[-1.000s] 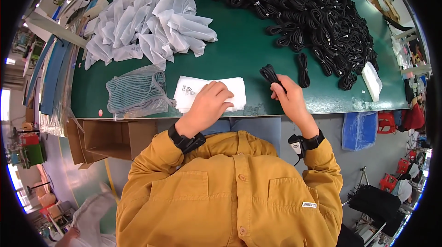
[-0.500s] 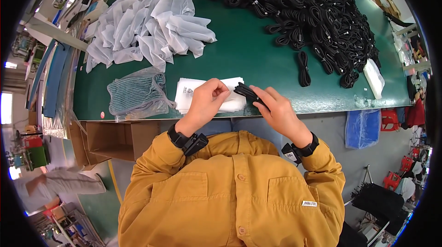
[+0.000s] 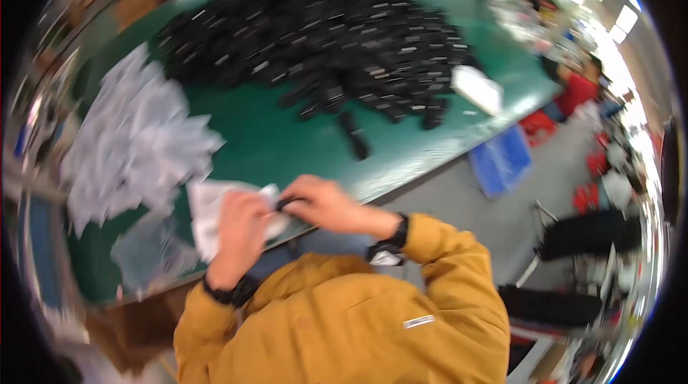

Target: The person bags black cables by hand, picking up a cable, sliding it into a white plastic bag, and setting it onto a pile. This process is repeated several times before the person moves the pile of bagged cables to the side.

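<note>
Green, smooth surface (image 3: 287,140), curved by the lens and blurred with motion. Heaped across its far half, a big pile of black coiled cables (image 3: 322,33), glossy and tangled, one stray bundle (image 3: 355,137) lying apart toward the near edge. At the left, a drift of crumpled translucent white bags (image 3: 136,147), thin and crinkly. Near the right end, a small white oblong block (image 3: 476,89). At the near edge, both hands together: left hand (image 3: 240,230) pinched on a flat white plastic bag (image 3: 208,208), fingers folded over its open end; right hand (image 3: 322,205) closed round a small black cable bundle (image 3: 288,203), only its dark tip visible between the fingertips, right at the bag's mouth. Grip on each side clamped, no gap seen between fingers and what they held, though the blur kept the finer finger positions from view. Mustard-yellow jacket sleeves (image 3: 444,262), matte cloth, dark watch bands at both wrists. Compared with half a second before: view swung and tilted, whole surface now slanted; hands drawn closer, the cable bundle carried from just right of the bag into its opening, bag lifted off the surface at that end.
</note>
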The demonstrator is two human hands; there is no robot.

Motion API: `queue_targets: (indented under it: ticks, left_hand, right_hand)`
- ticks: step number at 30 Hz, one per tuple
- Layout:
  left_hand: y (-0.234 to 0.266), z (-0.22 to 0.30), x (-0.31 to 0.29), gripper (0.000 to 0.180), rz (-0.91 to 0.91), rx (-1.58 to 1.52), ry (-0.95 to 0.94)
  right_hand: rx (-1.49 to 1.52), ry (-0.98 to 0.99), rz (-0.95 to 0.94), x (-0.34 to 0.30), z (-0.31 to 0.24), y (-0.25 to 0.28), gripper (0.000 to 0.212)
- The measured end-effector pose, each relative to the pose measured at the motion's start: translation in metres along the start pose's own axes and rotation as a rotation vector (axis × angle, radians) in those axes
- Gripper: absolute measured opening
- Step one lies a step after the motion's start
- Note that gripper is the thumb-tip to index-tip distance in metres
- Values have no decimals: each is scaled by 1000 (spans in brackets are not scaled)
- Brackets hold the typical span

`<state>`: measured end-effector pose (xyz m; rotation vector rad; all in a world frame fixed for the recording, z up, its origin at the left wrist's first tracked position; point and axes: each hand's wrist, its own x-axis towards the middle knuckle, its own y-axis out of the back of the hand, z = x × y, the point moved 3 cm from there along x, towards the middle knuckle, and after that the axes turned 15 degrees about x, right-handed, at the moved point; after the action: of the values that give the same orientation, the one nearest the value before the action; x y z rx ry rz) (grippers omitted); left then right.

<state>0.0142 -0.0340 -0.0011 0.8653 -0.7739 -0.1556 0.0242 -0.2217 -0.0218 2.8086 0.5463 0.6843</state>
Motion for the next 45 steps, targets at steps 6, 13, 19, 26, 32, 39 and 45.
queue_targets:
  ticks: [6,13,19,26,32,39,45]
  left_hand:
    - [20,-15,29,8,-56,-229,249]
    - [19,-24,50,6,-159,-527,363]
    - [16,-33,54,6,-141,-1035,561]
    - [2,-42,49,11,-104,-1126,548]
    - [6,-41,47,14,-131,-1250,604]
    - [-3,-38,51,19,-113,-1344,682]
    - [6,-30,40,22,-156,-1109,614]
  right_hand:
    - [-60,242,-5,26,-39,12,27]
    - [114,112,147,42,-35,14,32]
    - [282,157,25,52,-46,18,33]
    - [204,284,-66,55,-34,18,38]
    - [279,213,-55,48,-38,2,36]
    - [55,445,93,43,-41,0,34]
    - [17,445,-23,48,-40,-7,21]
